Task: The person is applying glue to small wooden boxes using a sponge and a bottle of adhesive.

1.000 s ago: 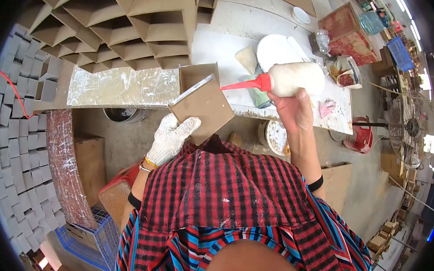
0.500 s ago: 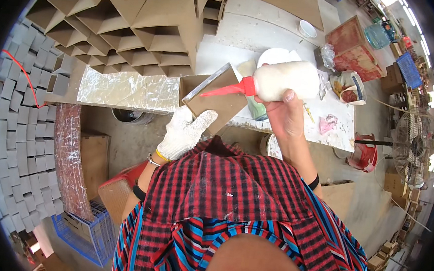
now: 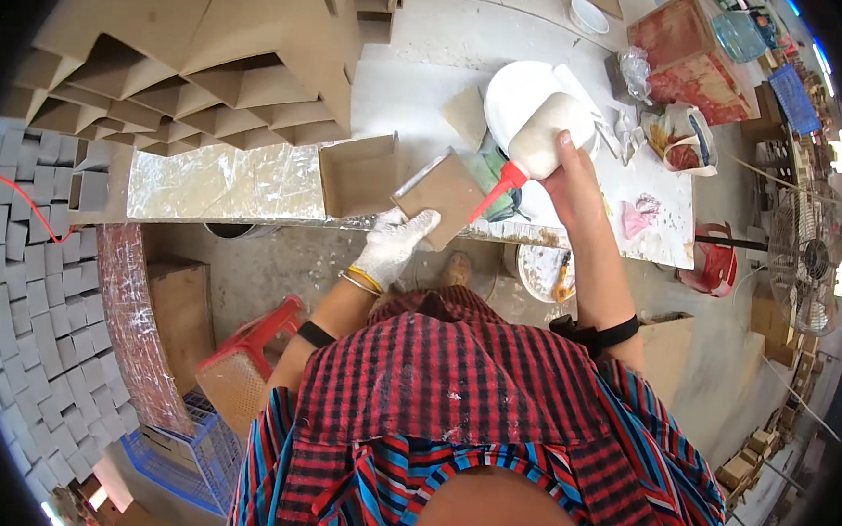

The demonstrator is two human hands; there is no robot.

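Observation:
In my gloved left hand is a small flat brown board with a pale edge, its fingers closed on the lower left corner. My bare right hand is wrapped round a white squeeze bottle, which is tilted with its red nozzle pointing down and left. The nozzle tip is close to the board's right edge; whether they touch I cannot tell. Just left of the board, an open brown box frame stands at the table's front edge.
A tall stack of open brown boxes fills the back left of the white table. Behind the bottle lies a white round plate. A red stool and blue crate stand lower left. At right is a fan.
The bottle has swung from nearly level to nozzle-down, moving slightly right. The board has shifted right and down with my left hand, and the box frame to its left shows more fully.

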